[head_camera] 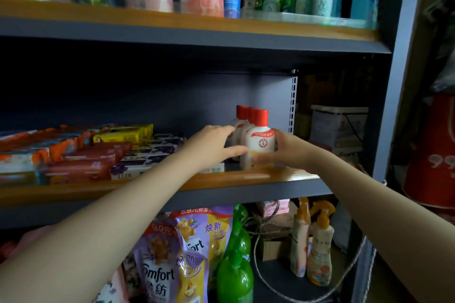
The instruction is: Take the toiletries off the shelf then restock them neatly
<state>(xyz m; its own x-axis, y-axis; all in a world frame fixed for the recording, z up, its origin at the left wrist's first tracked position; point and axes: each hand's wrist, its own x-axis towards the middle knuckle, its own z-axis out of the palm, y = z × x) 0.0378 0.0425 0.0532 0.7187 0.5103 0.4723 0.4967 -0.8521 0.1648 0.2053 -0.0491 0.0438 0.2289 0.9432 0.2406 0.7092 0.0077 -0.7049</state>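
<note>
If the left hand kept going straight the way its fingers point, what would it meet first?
Probably the front white bottle with a red cap: the left hand points right toward it, fingertips at or near its side. Contact itself is unclear.

1. Three white bottles with red caps (256, 140) can be made out on the middle shelf (246, 177).
2. Two green bottles (236, 273) stand on the lower shelf.
3. Two orange spray bottles (320, 248) stand to their right.
4. Two hands are in view.
</note>
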